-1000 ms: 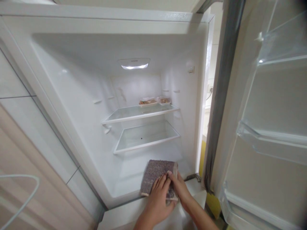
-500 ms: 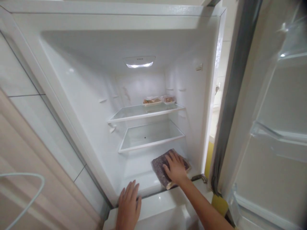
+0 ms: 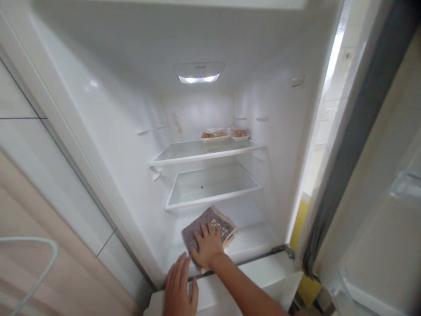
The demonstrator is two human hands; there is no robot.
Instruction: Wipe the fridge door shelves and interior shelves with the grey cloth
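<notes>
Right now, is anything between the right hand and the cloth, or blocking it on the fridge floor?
Nothing visible: the right hand lies flat on the cloth; the fridge floor around it shows no objects.

One head cam only, sitting above & behind both hands, faces fwd and down into the open fridge (image 3: 112,131), close in: right hand (image 3: 205,245) low-centre, left hand (image 3: 179,287) just nearer at frame bottom, shelves (image 3: 210,151) beyond them, door (image 3: 378,210) right of them.

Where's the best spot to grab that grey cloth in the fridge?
Pinch the cloth by its folded right edge, where the layers stack thick. Come from the open front, under the glass shelf; the right hand covers its near half.
</notes>
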